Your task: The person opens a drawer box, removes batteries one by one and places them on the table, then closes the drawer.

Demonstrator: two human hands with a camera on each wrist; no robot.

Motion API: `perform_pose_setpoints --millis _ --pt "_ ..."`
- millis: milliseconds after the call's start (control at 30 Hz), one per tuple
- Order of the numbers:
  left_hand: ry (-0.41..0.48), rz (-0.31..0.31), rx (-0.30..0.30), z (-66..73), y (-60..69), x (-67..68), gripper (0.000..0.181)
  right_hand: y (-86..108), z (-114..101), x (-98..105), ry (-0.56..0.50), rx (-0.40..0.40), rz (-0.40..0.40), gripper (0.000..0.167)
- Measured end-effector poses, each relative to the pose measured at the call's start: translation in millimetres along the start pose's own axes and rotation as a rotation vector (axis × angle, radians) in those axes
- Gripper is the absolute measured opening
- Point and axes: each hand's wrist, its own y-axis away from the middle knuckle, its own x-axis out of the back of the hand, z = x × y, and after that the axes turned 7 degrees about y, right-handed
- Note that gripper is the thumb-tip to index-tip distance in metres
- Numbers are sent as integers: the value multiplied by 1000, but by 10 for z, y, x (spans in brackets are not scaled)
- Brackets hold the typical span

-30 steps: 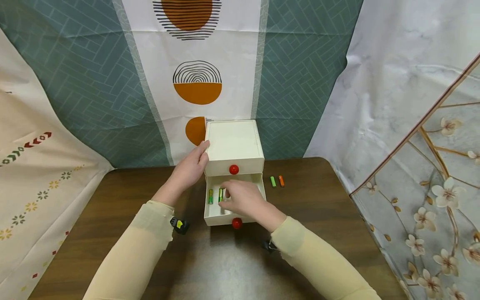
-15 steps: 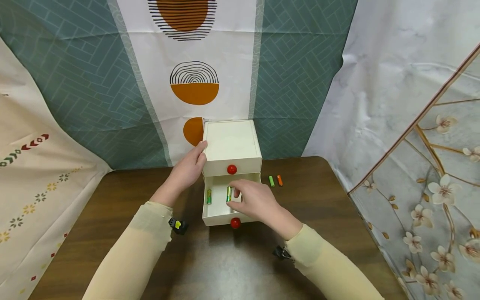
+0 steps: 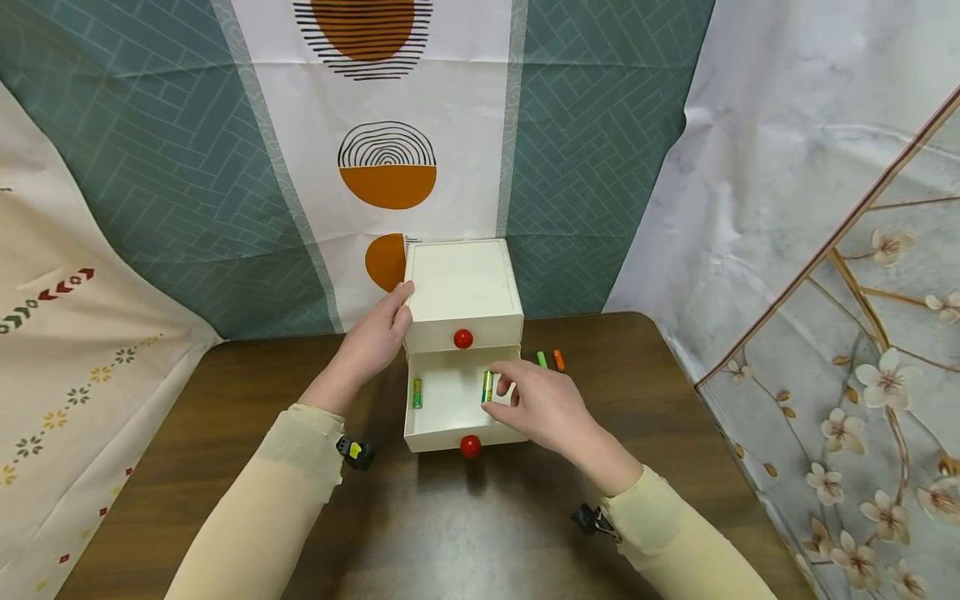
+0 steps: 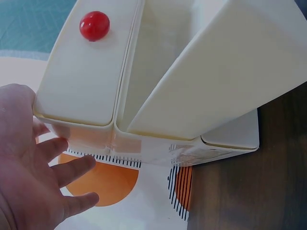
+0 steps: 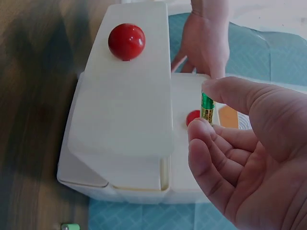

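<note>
My right hand (image 3: 547,406) pinches a green-and-gold battery (image 3: 487,387) by its ends between thumb and finger, over the right part of the pulled-out lower drawer (image 3: 438,440). The right wrist view shows the battery (image 5: 207,106) upright between the fingertips. A similar battery (image 3: 417,393) lies at the drawer's left side. My left hand (image 3: 375,337) rests against the left side of the white cabinet (image 3: 463,282), its fingers spread in the left wrist view.
On the wooden table (image 3: 300,492), right of the cabinet, lie a light green battery (image 3: 542,359) and an orange battery (image 3: 558,360). The closed upper drawer has a red knob (image 3: 463,338). Patterned cloths hang behind and at both sides.
My right hand has moved right over the drawer, carrying the battery from beside the other one. My left hand stays at the cabinet's side.
</note>
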Motion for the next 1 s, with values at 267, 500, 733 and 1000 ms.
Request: perform_pose_setpoints --millis 267,500,733,1000 --pt "5 5 1 -23 -4 -4 65 56 113 54 -34 -40 11 41" --pt "27 4 -18 -9 15 -3 63 95 231 58 -44 -52 33 40" --pt "26 0 -14 6 28 -1 63 181 341 58 -63 -87 40 41" --pt "23 1 -7 13 28 4 63 279 530 64 -70 -144 68 34"
